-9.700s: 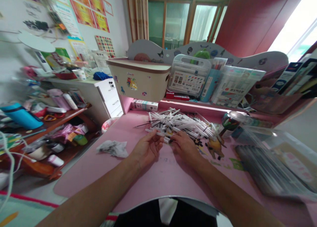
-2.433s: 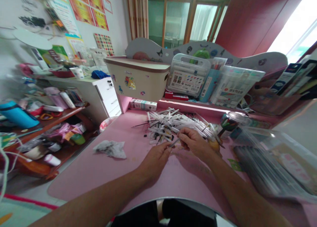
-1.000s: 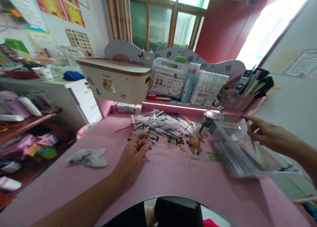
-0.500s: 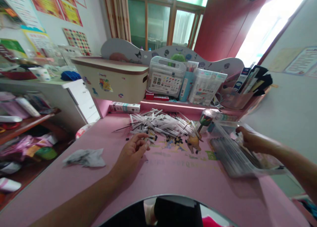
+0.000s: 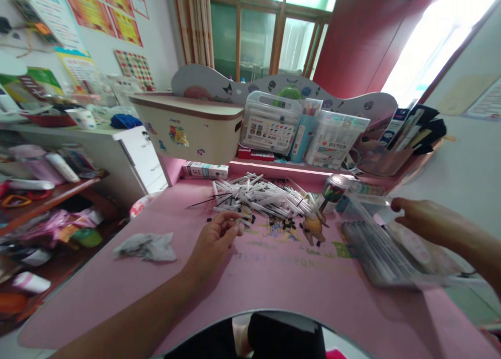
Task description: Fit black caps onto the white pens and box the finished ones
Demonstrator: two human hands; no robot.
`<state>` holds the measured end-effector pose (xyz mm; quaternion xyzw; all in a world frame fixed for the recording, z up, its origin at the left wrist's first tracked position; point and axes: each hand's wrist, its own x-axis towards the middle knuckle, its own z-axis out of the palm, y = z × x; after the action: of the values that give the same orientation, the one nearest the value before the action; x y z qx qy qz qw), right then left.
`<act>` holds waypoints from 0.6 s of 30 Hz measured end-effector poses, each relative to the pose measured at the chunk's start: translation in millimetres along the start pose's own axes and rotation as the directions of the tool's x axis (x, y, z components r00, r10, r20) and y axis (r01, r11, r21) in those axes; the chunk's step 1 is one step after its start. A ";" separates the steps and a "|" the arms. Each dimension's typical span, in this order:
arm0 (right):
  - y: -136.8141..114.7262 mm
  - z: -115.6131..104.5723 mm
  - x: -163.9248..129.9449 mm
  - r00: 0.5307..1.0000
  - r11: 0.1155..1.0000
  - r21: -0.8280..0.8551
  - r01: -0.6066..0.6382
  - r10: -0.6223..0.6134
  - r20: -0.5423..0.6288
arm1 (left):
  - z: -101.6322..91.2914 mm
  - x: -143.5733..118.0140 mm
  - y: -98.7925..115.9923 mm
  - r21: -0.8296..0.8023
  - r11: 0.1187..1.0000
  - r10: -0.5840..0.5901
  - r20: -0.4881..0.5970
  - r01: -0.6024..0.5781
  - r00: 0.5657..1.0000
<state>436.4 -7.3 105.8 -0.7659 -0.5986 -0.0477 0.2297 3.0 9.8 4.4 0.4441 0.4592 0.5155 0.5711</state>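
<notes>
Resting on the pink table [image 5: 274, 275], the left hand [image 5: 213, 240] curls its fingers at the 6 o'clock edge of the pile of white pens [image 5: 262, 200]; whether it pinches one I cannot tell. At 3 o'clock from the pile, the right hand [image 5: 425, 224] hovers half open, holding nothing, just above a clear plastic bag [image 5: 385, 249] of pens. A crumpled tissue [image 5: 146, 246] lies at 9 o'clock from the left hand.
</notes>
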 end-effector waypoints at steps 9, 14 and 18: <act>-171.3 52.9 -50.1 0.765 0.826 0.095 0.555 -0.552 0.333 | -14.7 19.3 -6.6 -0.131 0.991 0.015 -0.181 -0.039 0.983; -222.6 125.9 -60.5 0.683 0.793 0.081 0.604 -0.568 0.459 | -16.9 22.6 -4.8 -0.188 0.982 -0.009 -0.219 -0.033 0.976; -236.0 156.4 -55.2 0.716 0.799 0.118 0.589 -0.584 0.383 | -15.9 22.3 -4.4 -0.215 0.976 -0.006 -0.217 -0.042 0.976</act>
<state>167.8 49.2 16.9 -0.5311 -0.8436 0.0360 0.0703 -10.7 32.2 -4.3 0.3239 0.4551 0.6134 0.5583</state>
